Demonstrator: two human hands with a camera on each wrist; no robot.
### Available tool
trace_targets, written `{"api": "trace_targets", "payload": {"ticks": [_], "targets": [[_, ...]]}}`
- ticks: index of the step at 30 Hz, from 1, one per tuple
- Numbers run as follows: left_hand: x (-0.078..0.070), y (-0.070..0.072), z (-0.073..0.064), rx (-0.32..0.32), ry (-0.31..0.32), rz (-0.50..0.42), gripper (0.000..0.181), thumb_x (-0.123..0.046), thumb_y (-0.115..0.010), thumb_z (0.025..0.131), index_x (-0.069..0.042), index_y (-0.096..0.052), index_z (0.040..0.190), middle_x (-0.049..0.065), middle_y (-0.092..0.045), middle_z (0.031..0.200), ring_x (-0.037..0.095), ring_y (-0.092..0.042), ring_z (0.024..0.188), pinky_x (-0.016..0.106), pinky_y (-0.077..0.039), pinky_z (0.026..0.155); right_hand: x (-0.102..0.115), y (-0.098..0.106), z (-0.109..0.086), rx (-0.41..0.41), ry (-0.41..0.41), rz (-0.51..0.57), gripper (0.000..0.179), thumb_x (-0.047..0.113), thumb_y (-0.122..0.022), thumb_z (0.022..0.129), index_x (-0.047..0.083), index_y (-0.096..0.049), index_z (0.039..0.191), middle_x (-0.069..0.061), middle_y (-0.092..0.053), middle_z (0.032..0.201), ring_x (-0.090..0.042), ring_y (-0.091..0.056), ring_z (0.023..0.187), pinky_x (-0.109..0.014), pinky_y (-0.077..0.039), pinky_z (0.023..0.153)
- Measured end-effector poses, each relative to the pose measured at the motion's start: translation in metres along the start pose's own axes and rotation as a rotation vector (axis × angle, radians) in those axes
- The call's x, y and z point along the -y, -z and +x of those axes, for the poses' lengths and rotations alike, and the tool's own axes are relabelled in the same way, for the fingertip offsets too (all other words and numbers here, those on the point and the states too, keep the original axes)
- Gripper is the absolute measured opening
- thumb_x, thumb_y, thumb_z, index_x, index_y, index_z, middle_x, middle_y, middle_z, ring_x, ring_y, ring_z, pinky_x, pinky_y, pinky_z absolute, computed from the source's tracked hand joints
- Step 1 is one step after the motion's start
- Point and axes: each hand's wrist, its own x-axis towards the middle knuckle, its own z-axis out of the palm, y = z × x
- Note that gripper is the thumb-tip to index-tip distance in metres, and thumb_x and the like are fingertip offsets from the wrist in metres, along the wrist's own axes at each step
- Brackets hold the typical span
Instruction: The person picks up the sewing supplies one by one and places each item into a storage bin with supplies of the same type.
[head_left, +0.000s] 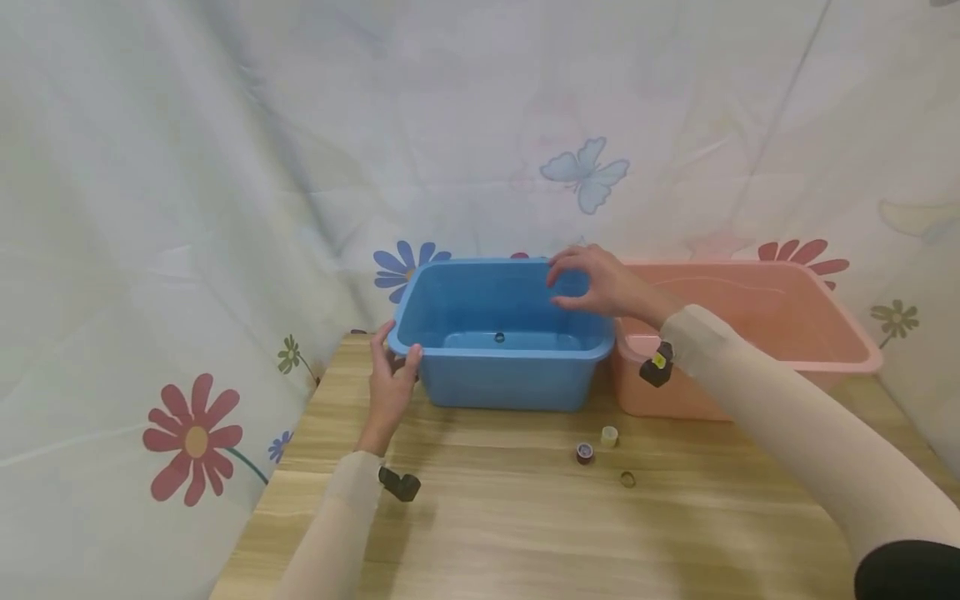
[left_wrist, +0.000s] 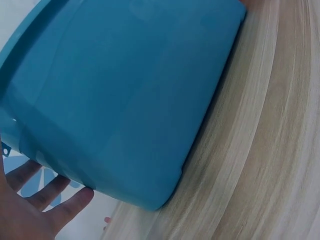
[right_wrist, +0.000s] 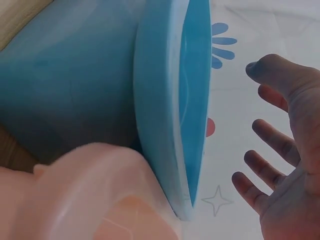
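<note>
The left hand [head_left: 392,385] holds the front left corner of the blue tub [head_left: 506,383], fingers and thumb on its two sides. The right hand [head_left: 602,285] is up by the tub's right end, its fingers bent and apart from the thumb. A little dark round thing [head_left: 499,337] lies inside the blue tub, which sits on the wooden surface [head_left: 495,508] beside the pink tub [head_left: 667,396].
</note>
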Motion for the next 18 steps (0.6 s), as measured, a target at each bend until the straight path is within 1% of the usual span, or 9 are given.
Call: {"api": "trace_targets", "payload": {"ticks": [5,10,14,18], "targets": [[-0.003,0.002,0.000,0.010,0.002,-0.007,0.066,-0.045,-0.063,0.101,-0.035,-0.028,0.156,0.023,-0.044,0.155,0.042,-0.058,0.125,0.065,-0.052,0.093,0.000,0.002,-0.008,-0.028,0.058,0.016,0.033,0.023,-0.083,0.087,0.016,-0.072,0.118,-0.007,-0.064,0.133,-0.028,-0.053,0.127,-0.059,-0.041,0.108],[-0.001,0.004,0.002,0.019,0.009,-0.002,0.066,-0.046,-0.064,0.100,-0.036,-0.029,0.155,0.024,-0.045,0.154,0.043,-0.058,0.126,0.063,-0.054,0.092,0.002,0.006,-0.019,-0.051,0.079,0.024,0.040,0.022,-0.084,0.087,0.016,-0.069,0.124,-0.006,-0.064,0.133,-0.029,-0.053,0.127,-0.060,-0.042,0.107],[0.002,0.005,0.003,0.022,0.022,-0.002,0.065,-0.044,-0.064,0.101,-0.037,-0.028,0.155,0.023,-0.044,0.155,0.042,-0.058,0.126,0.061,-0.054,0.092,0.002,0.009,-0.030,-0.054,0.037,0.045,0.043,0.023,-0.084,0.087,0.019,-0.068,0.127,-0.005,-0.061,0.138,-0.029,-0.050,0.130,-0.059,-0.046,0.104],[0.003,0.004,0.005,0.035,0.029,-0.021,0.067,-0.040,-0.063,0.102,-0.035,-0.025,0.157,0.024,-0.041,0.157,0.044,-0.056,0.129,0.064,-0.052,0.094,0.001,0.013,-0.044,-0.044,-0.024,0.057,0.048,0.026,-0.084,0.087,0.022,-0.065,0.131,-0.004,-0.056,0.145,-0.029,-0.045,0.136,-0.059,-0.047,0.104]]}}
